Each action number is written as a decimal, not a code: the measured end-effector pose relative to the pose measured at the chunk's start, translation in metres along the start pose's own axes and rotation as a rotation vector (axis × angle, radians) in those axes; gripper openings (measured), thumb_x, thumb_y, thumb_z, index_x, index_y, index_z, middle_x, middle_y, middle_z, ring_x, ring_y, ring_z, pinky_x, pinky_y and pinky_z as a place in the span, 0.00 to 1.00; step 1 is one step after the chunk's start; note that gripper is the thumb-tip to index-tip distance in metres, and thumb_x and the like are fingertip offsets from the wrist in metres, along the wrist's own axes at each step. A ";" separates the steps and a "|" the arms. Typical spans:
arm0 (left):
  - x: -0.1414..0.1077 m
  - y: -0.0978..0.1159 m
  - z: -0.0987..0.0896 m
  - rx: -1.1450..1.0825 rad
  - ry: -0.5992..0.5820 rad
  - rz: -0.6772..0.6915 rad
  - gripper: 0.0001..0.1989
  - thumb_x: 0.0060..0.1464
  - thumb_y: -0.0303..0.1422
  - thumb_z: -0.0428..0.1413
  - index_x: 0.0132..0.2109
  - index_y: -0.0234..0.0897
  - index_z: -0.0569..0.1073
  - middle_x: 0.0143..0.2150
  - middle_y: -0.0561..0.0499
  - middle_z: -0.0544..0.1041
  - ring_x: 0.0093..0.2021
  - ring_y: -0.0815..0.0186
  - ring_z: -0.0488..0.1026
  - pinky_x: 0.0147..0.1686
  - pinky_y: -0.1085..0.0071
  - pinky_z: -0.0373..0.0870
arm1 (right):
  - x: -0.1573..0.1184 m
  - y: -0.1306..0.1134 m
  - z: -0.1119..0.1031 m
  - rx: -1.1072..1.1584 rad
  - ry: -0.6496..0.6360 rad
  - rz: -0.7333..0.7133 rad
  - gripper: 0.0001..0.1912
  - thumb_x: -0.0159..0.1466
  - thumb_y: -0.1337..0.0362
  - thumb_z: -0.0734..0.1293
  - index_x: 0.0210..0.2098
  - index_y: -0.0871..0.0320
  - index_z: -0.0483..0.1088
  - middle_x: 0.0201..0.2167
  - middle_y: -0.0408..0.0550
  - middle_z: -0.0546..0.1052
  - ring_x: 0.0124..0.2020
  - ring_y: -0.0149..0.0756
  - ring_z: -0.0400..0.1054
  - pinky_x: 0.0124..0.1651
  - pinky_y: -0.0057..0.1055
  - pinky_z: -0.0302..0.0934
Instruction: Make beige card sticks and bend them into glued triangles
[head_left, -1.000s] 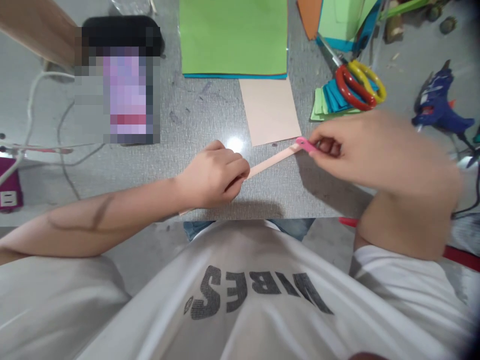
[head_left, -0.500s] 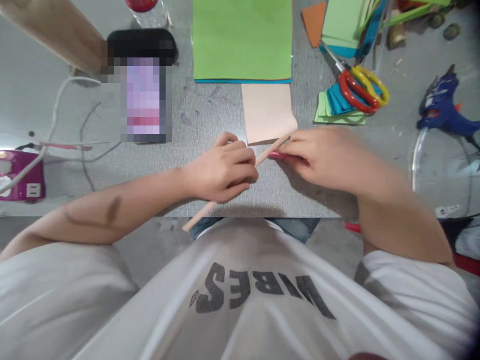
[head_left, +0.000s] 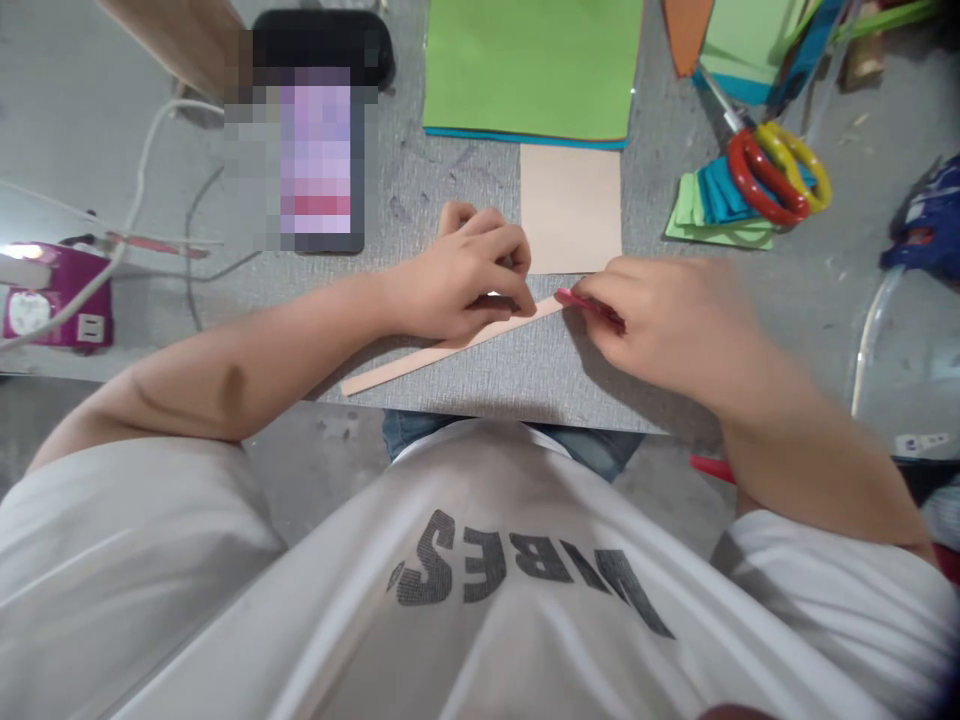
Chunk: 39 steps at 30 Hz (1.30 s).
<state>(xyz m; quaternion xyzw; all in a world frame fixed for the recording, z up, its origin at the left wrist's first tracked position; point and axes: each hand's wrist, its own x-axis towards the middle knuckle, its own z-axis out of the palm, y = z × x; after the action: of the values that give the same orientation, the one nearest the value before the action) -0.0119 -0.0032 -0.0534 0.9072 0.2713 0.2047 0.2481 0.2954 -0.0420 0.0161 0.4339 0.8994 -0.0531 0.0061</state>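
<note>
A long pale peach paper strip (head_left: pixel 420 362) lies slantwise along the grey table near its front edge. My left hand (head_left: pixel 469 275) rests over the strip with curled fingers, the index fingertip pressing on it and holding it near its right end. My right hand (head_left: pixel 652 310) pinches a slim pinkish-red object (head_left: pixel 576 299), whose tip meets the right end of the strip. Most of that object is hidden by the fingers, so its kind is unclear. Just beyond my hands lies a pale peach paper sheet (head_left: pixel 571 210).
Behind the sheet is a stack of green and blue paper (head_left: pixel 529 65). Red-and-yellow scissors (head_left: pixel 776 180) lie on small paper pieces (head_left: pixel 686 215). A blue glue gun (head_left: pixel 930 225) is at right; a phone (head_left: pixel 315 150), white cable (head_left: pixel 142 180) and purple power socket (head_left: pixel 71 295) are left.
The strip has come down flatter onto the table and lies less steeply. My left hand has shifted up, its index finger now on the strip. The right hand's pinkish-red object now touches the strip's end.
</note>
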 end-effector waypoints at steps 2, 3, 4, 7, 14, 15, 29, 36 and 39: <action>0.000 -0.003 -0.001 -0.002 -0.006 -0.012 0.15 0.76 0.51 0.64 0.50 0.51 0.91 0.56 0.42 0.85 0.65 0.39 0.78 0.71 0.31 0.62 | 0.001 -0.007 0.003 -0.019 -0.015 0.018 0.23 0.84 0.58 0.60 0.47 0.56 0.88 0.41 0.56 0.87 0.36 0.47 0.74 0.38 0.44 0.45; 0.000 -0.004 -0.001 0.004 -0.005 -0.015 0.16 0.74 0.53 0.65 0.50 0.50 0.90 0.58 0.42 0.85 0.65 0.38 0.77 0.70 0.31 0.62 | 0.001 -0.010 0.004 -0.015 -0.023 0.015 0.24 0.84 0.58 0.60 0.46 0.56 0.88 0.40 0.56 0.86 0.36 0.47 0.74 0.38 0.44 0.45; 0.000 -0.006 0.000 0.014 0.000 -0.018 0.18 0.74 0.55 0.65 0.51 0.49 0.90 0.59 0.41 0.84 0.66 0.37 0.76 0.69 0.31 0.63 | 0.002 -0.012 0.005 -0.005 -0.031 0.003 0.24 0.84 0.59 0.60 0.45 0.55 0.88 0.39 0.56 0.86 0.37 0.46 0.73 0.38 0.43 0.46; 0.001 -0.008 0.003 0.044 0.026 -0.019 0.19 0.75 0.56 0.64 0.58 0.51 0.88 0.64 0.40 0.83 0.67 0.35 0.74 0.68 0.31 0.64 | 0.002 -0.019 0.006 0.002 -0.031 -0.050 0.25 0.85 0.60 0.60 0.42 0.56 0.87 0.38 0.56 0.84 0.37 0.46 0.72 0.39 0.44 0.46; 0.004 -0.009 0.008 0.039 0.038 0.015 0.17 0.79 0.41 0.57 0.60 0.62 0.90 0.69 0.44 0.83 0.73 0.35 0.73 0.69 0.25 0.64 | 0.003 -0.029 0.014 -0.137 0.031 -0.238 0.29 0.89 0.65 0.54 0.48 0.60 0.88 0.35 0.56 0.81 0.37 0.46 0.68 0.41 0.46 0.47; 0.004 -0.009 0.009 0.034 0.048 0.016 0.16 0.79 0.41 0.58 0.59 0.61 0.90 0.69 0.45 0.83 0.73 0.36 0.73 0.70 0.24 0.64 | 0.004 -0.032 0.016 -0.146 0.045 -0.258 0.29 0.90 0.65 0.54 0.48 0.61 0.87 0.35 0.56 0.81 0.37 0.46 0.68 0.41 0.46 0.47; 0.013 -0.013 0.007 0.065 -0.030 0.022 0.08 0.72 0.42 0.62 0.51 0.48 0.83 0.62 0.39 0.85 0.69 0.35 0.76 0.68 0.27 0.69 | 0.012 -0.042 0.026 -0.044 -0.007 -0.404 0.23 0.86 0.60 0.60 0.63 0.53 0.87 0.39 0.57 0.83 0.45 0.54 0.72 0.45 0.48 0.54; 0.020 -0.029 -0.019 -0.181 -0.022 -0.117 0.07 0.73 0.43 0.62 0.49 0.48 0.81 0.41 0.48 0.85 0.40 0.56 0.76 0.43 0.48 0.71 | 0.048 -0.045 0.013 -0.028 0.014 -0.319 0.25 0.87 0.56 0.59 0.65 0.56 0.86 0.46 0.62 0.86 0.51 0.58 0.75 0.49 0.50 0.57; 0.025 -0.042 -0.020 -0.156 0.131 -0.167 0.15 0.73 0.51 0.65 0.47 0.44 0.80 0.40 0.48 0.84 0.39 0.59 0.73 0.41 0.53 0.66 | 0.068 -0.049 0.007 -0.046 -0.006 -0.290 0.27 0.88 0.62 0.55 0.60 0.60 0.86 0.52 0.64 0.86 0.52 0.56 0.75 0.50 0.49 0.56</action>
<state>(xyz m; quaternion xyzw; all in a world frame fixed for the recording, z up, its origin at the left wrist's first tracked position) -0.0187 0.0489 -0.0555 0.8441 0.3447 0.2627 0.3158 0.2148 -0.0202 0.0100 0.2989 0.9536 -0.0343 0.0111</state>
